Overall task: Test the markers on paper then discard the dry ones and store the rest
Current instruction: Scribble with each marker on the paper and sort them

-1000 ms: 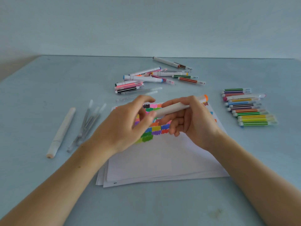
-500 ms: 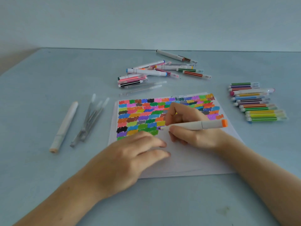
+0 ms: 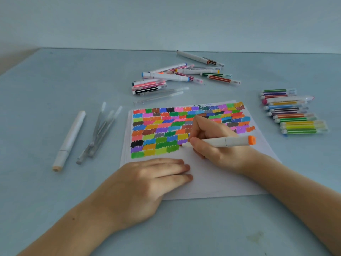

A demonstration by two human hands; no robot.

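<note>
A marker (image 3: pixel 221 141) is gripped in the right hand (image 3: pixel 219 145), its tip laid on the paper (image 3: pixel 212 178) beside the colour patches. The paper is pressed flat by the left hand (image 3: pixel 147 183), fingers straight.

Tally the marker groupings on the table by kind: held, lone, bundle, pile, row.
Orange-capped marker held in the right hand: 1
Lone thick white marker left of the paper: 1
Bundle of clear pens: 1
Loose pile of markers at the far side: 1
Neat row of markers on the right: 1
Total: 5 groupings
</note>
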